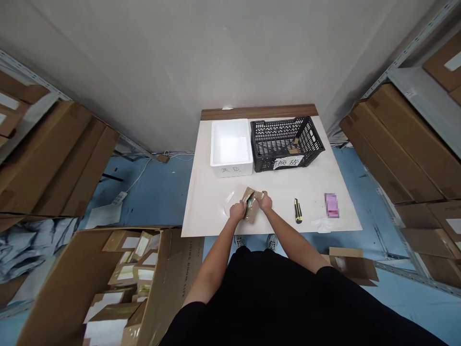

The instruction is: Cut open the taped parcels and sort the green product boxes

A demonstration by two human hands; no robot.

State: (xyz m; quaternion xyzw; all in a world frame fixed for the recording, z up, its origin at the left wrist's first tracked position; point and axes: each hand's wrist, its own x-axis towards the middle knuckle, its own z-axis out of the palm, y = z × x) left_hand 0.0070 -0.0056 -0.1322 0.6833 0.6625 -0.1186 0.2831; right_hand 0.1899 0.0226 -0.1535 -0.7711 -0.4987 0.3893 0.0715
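A small brown cardboard box with its flaps open lies on the white table in front of me. My left hand is closed on the box's left side, near something greenish inside it. My right hand grips the box's upper right flap. Both hands meet over the box near the table's front edge.
A white foam box and a black plastic crate with a paper label stand at the table's back. A yellow-black utility knife and a pink item lie to the right. A large carton of small boxes sits at lower left. Shelves with cartons flank both sides.
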